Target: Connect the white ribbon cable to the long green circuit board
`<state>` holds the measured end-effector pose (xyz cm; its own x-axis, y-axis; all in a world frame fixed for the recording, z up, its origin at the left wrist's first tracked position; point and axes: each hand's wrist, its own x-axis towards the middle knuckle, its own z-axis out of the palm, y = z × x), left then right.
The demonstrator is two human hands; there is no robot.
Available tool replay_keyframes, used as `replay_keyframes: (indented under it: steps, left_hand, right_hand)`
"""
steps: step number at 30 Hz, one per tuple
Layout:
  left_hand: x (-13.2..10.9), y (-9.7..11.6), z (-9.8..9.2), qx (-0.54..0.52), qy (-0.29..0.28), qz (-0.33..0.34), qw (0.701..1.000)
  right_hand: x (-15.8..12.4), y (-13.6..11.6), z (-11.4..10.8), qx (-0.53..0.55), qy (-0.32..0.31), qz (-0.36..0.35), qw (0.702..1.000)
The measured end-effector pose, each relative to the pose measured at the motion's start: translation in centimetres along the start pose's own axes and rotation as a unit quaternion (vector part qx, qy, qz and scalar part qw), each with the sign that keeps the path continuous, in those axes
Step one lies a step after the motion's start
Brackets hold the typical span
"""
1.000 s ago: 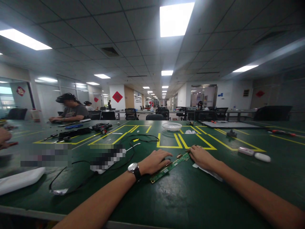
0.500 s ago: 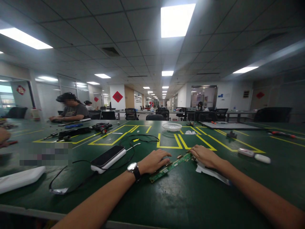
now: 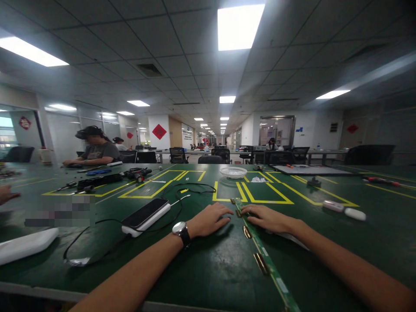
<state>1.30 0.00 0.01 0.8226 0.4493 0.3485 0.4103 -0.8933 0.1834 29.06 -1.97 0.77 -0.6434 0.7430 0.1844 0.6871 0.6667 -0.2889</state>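
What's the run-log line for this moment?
right hand: touching green circuit board near its far end | left hand: open, beside board | phone: atop white block

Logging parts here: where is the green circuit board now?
In the head view, the board is right of centre, its far part between the left hand and right hand.

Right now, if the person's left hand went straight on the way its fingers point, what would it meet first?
Most likely the green circuit board, near its far end by the right hand. The left hand points across at it, but its height above the table is hard to judge.
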Motion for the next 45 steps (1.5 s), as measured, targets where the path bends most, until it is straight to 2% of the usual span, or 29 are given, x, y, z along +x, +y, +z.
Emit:
replay_keyframes:
  steps: [2, 5, 10, 13, 16, 21, 34, 41, 45]
  left_hand:
    - [0.0, 0.2, -0.1, -0.003, -0.006, 0.02, 1.0]
    - [-0.1, 0.5, -0.1, -0.001, -0.027, 0.031, 0.999]
    - [0.0, 1.2, 0.1, -0.001, -0.052, 0.029, 0.998]
    - [0.3, 1.7, 0.6, -0.001, -0.06, 0.023, 0.998]
    - [0.6, 1.8, 1.0, -0.005, -0.077, 0.021, 0.997]
    - [0.8, 1.4, 1.3, -0.013, -0.1, 0.023, 0.995]
    - [1.0, 1.2, 1.3, -0.014, -0.107, 0.024, 0.994]
    - [1.5, 1.1, 1.3, -0.021, -0.117, 0.016, 0.993]
    - [1.5, 1.0, 1.2, -0.027, -0.119, 0.013, 0.992]
  right_hand:
    - [0.1, -0.3, -0.6, -0.005, 0.02, 0.007, 1.0]
    - [-0.3, 0.5, -2.2, -0.083, 0.058, 0.083, 0.991]
    - [-2.1, 2.1, -4.1, -0.169, 0.009, 0.21, 0.963]
    - [-2.5, 2.0, -4.0, -0.155, -0.027, 0.236, 0.959]
    - [-2.1, 1.3, -3.2, -0.123, -0.04, 0.192, 0.973]
    - [-1.0, 0.2, -1.7, -0.092, 0.005, 0.108, 0.99]
    - [-0.7, 0.7, -0.8, -0.041, 0.039, 0.061, 0.997]
    - [-0.3, 1.0, -0.9, -0.034, 0.02, -0.01, 0.999]
    - [-0.3, 1.0, -1.2, -0.025, 0.015, -0.01, 1.0]
